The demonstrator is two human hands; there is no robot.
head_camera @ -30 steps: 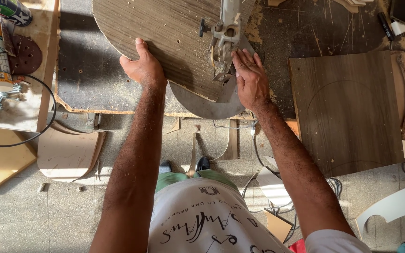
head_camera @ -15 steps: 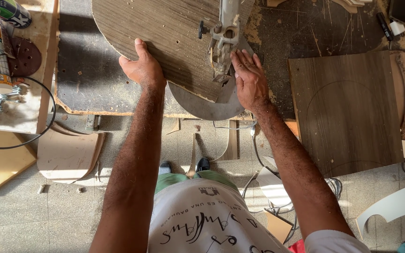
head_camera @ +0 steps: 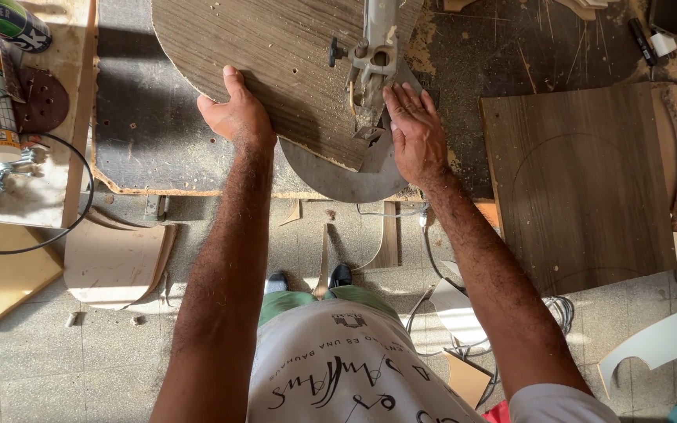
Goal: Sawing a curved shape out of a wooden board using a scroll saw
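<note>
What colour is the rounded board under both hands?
Grey-brown with fine wood-grain streaks, on the rounded board, head view.

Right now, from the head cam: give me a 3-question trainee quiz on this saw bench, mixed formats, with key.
1. True or false: both hands rest on the rounded wood-grain panel.
2. Multiple choice: where does the saw's blade guide stand?
A. Left of the left hand
B. Between the two hands, close to the right hand
C. Right of the right hand
3. Short answer: what lies on the bench to the right of the right hand?

Key:
1. True
2. B
3. A square brown board with a curved line drawn on it.
</note>
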